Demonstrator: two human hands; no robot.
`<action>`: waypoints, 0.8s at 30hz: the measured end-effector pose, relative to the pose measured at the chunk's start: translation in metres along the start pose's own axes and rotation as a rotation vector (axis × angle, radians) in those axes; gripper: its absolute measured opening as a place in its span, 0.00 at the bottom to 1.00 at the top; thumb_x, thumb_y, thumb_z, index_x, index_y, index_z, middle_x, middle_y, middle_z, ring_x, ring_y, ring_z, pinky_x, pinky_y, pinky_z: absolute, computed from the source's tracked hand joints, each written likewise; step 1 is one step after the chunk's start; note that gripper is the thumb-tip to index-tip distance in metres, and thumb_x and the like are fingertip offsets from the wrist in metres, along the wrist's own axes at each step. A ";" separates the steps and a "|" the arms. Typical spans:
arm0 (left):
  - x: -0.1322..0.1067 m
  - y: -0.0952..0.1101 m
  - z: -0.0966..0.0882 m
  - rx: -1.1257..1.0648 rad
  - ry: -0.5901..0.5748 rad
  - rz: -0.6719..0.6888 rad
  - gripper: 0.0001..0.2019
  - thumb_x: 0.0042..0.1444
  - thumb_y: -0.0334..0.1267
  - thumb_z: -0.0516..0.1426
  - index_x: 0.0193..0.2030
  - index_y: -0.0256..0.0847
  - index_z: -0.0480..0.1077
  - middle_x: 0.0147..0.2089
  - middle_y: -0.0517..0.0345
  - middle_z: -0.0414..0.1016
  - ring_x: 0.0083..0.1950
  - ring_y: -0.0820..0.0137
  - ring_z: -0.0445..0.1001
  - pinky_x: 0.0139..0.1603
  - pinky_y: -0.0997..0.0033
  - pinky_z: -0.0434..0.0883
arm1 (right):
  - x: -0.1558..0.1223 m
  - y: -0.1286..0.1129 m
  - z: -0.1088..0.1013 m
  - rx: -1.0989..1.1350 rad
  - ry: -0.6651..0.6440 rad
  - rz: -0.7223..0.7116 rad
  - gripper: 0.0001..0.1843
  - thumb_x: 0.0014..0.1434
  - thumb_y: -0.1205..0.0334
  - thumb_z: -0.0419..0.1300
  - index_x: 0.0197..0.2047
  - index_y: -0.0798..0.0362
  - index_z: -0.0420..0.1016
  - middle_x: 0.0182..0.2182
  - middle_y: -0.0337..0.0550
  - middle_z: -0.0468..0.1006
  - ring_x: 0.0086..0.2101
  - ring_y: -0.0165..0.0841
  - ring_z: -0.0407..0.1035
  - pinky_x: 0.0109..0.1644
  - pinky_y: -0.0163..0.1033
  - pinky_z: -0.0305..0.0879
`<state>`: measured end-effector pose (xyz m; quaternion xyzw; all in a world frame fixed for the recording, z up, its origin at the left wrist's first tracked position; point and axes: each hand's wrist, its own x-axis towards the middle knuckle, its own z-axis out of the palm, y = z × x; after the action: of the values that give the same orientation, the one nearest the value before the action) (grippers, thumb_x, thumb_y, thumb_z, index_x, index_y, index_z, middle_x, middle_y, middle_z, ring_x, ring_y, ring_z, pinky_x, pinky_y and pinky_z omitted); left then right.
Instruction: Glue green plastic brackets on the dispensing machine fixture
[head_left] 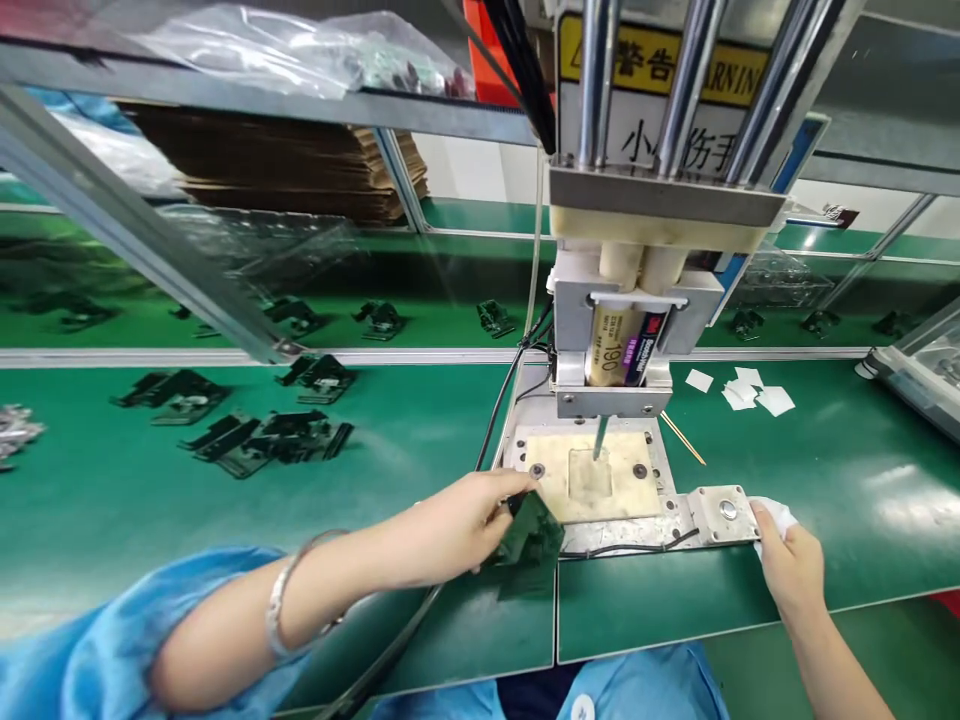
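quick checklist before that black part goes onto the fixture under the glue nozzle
1. Part gripped: left hand holds the black part by its edge. Ok.
2. Recess free: the square recess in the fixture plate shows nothing in it. Ok.
3. Nozzle clearance: the nozzle tip hangs just above the recess, leaving little room. Not ok.
4. Right hand out of the way: it rests by the button block, holding a white cloth. Ok.
5. Cable lies along the plate's front edge, near the part. Cannot tell if it snags.
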<state>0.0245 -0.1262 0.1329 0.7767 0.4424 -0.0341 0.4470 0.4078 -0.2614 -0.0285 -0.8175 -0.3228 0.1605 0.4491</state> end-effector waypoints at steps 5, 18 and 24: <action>0.007 0.007 0.010 0.122 0.028 0.108 0.29 0.57 0.43 0.51 0.65 0.36 0.65 0.59 0.42 0.69 0.58 0.53 0.71 0.62 0.59 0.68 | -0.002 -0.005 0.000 0.019 -0.002 -0.046 0.29 0.52 0.36 0.60 0.29 0.58 0.81 0.25 0.49 0.78 0.35 0.50 0.75 0.40 0.42 0.70; 0.050 0.017 0.006 -0.649 -0.174 -0.146 0.38 0.35 0.41 0.71 0.55 0.31 0.67 0.32 0.61 0.70 0.34 0.70 0.70 0.37 0.71 0.67 | -0.007 -0.011 -0.001 0.023 -0.006 -0.045 0.26 0.53 0.39 0.60 0.21 0.54 0.73 0.20 0.45 0.73 0.32 0.47 0.74 0.38 0.40 0.70; 0.071 0.029 -0.012 -0.411 -0.059 -0.035 0.35 0.37 0.44 0.69 0.53 0.35 0.66 0.31 0.62 0.68 0.35 0.66 0.72 0.38 0.68 0.68 | -0.009 -0.015 -0.002 0.027 -0.008 -0.037 0.26 0.52 0.38 0.59 0.22 0.55 0.76 0.19 0.45 0.72 0.32 0.47 0.74 0.38 0.41 0.70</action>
<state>0.0843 -0.0771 0.1274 0.6602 0.4400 0.0265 0.6081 0.3961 -0.2627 -0.0152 -0.8047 -0.3374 0.1598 0.4617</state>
